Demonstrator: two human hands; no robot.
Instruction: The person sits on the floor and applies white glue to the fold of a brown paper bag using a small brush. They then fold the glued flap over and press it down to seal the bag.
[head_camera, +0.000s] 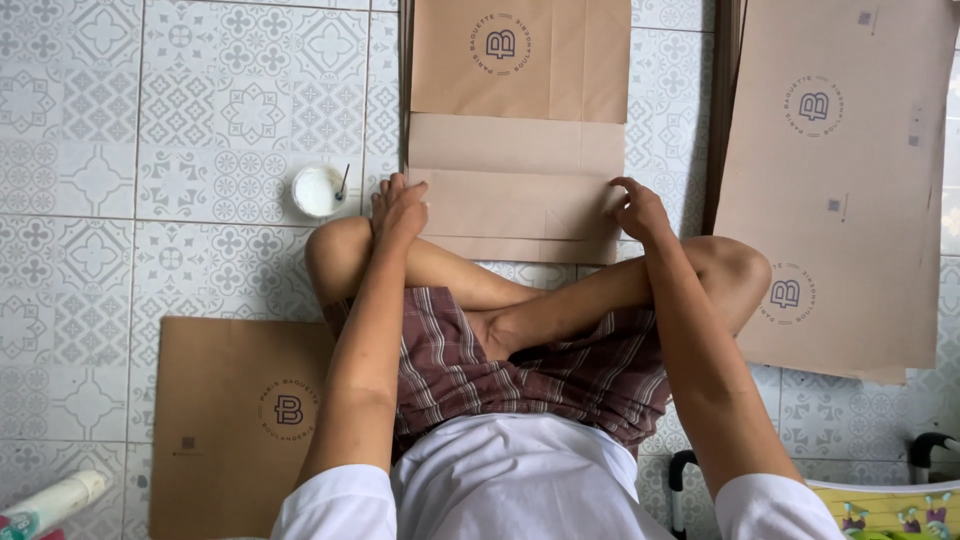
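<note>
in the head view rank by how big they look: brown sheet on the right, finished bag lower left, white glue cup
1. Brown sheet on the right, largest, though cut off by the frame edge.
2. Finished bag lower left, partly hidden by the left arm.
3. White glue cup, by far the smallest.
All lie on the floor, so nearness hardly matters.
</note>
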